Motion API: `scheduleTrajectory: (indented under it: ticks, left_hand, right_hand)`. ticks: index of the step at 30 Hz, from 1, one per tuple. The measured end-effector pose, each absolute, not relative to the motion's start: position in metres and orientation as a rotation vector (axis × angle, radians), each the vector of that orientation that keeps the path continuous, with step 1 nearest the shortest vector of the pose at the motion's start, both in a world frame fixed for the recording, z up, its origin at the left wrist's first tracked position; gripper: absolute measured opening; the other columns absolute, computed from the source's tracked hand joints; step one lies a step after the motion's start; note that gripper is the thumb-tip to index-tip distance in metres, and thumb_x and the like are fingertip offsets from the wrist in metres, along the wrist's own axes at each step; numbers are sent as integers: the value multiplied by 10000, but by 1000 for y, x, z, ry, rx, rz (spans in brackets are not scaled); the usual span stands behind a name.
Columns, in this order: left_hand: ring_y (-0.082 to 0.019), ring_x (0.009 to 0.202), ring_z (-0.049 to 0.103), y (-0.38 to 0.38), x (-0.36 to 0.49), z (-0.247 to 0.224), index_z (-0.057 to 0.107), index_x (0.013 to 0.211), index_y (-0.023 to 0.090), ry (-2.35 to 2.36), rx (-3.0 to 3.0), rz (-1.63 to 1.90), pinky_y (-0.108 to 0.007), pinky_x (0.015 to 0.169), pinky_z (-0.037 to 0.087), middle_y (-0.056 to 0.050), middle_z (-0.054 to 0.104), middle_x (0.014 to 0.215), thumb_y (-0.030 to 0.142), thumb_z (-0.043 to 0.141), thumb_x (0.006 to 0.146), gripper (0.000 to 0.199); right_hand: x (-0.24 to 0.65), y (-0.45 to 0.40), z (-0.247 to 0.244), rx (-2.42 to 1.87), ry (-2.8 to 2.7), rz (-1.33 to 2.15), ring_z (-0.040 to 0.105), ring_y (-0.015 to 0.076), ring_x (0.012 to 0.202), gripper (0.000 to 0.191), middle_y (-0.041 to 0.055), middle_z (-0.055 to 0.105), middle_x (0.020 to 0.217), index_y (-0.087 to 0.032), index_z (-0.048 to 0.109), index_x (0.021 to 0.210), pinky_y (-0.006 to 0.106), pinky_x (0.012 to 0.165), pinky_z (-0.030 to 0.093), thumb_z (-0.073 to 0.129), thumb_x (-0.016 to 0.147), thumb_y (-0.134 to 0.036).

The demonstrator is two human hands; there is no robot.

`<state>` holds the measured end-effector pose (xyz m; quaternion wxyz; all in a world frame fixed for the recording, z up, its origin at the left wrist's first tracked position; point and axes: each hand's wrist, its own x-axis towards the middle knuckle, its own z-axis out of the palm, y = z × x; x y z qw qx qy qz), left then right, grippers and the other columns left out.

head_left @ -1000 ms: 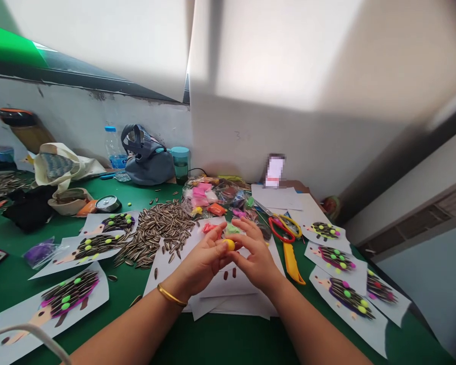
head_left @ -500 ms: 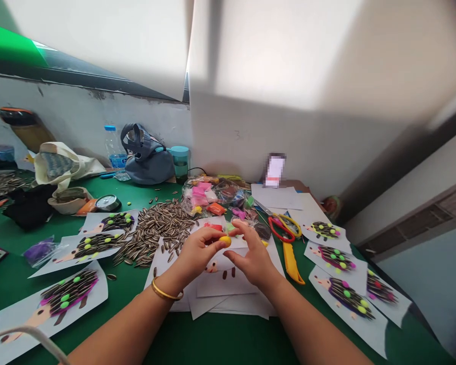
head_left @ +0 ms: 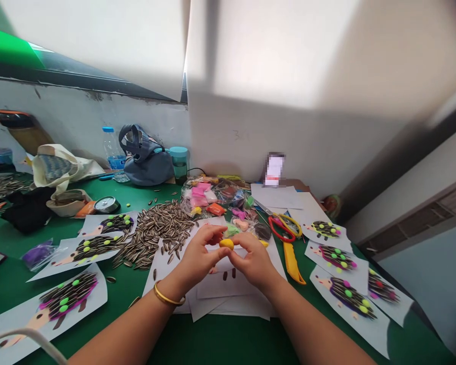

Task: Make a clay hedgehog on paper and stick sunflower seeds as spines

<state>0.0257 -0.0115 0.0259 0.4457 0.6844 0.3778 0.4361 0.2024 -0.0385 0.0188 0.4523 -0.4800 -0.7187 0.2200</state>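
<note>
A small lump of yellow modelling clay (head_left: 226, 244) is pinched between the fingertips of both hands. My left hand (head_left: 200, 256), with a gold bangle at the wrist, grips it from the left by thumb and fingers. From the other side, the thumb and forefinger of my right hand (head_left: 253, 259) press on its right end. Below the hands lies a stack of white paper (head_left: 228, 299); the top sheet shows part of a hedgehog figure with two dark legs, mostly hidden by my hands.
Sunflower seeds (head_left: 163, 228) are heaped to the left, beside bagged coloured clay (head_left: 201, 195). Scissors (head_left: 282, 228) and a yellow utility knife (head_left: 293, 263) lie on the right. Seed-covered hedgehog pictures (head_left: 66, 304) flank both sides. A phone (head_left: 274, 170) leans on the wall.
My right hand has come in from an open, spread pose, and its thumb and forefinger now close on the yellow clay. A red piece of clay seen behind the hands is now hidden.
</note>
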Motion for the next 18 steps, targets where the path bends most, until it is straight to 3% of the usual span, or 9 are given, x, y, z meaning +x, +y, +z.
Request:
scheduleTrajectory:
  ticks: [2,4,7,9,14,18]
  left_hand:
    - [-206,927,591,-13,26,28,730,942,219,965,1787,1063,-338,786,551,-55,615,981,371,720,805,205]
    - [-205,902,583,-14,27,29,721,817,202,1003,1790,1072,-307,724,550,-51,608,909,382,698,826,181]
    - [-189,840,580,-17,28,25,692,792,188,1016,1651,1083,-274,641,537,-44,603,897,421,712,811,235]
    - [-178,818,583,-17,29,21,685,836,186,975,1524,1072,-260,619,532,-38,605,906,443,717,804,262]
    - [-189,897,601,-16,29,20,641,1223,261,895,1419,1061,-235,613,541,-62,616,1077,422,744,783,480]
    - [-227,890,592,-18,30,26,759,999,232,978,1556,948,-188,399,452,-83,582,1042,463,715,785,319]
  right_hand:
    - [202,-39,17,-1217,-1810,493,627,217,882,81,34,716,896,-225,693,858,356,816,469,651,851,-293]
    - [202,-40,15,-1259,-1792,521,631,226,913,131,39,711,940,-227,686,928,361,825,478,678,826,-308]
    - [204,-40,11,-1248,-1765,650,630,247,1035,385,50,697,1125,-253,657,1143,374,876,489,742,789,-378]
    - [205,-39,11,-1180,-1778,730,630,239,1067,354,41,698,1162,-278,661,1178,370,904,483,688,853,-417]
    - [205,-39,17,-1185,-1806,668,646,205,896,200,29,729,949,-250,716,977,321,793,475,572,942,-385]
    - [202,-39,16,-1276,-1881,491,601,192,786,122,22,682,799,-212,691,808,310,722,441,606,877,-267]
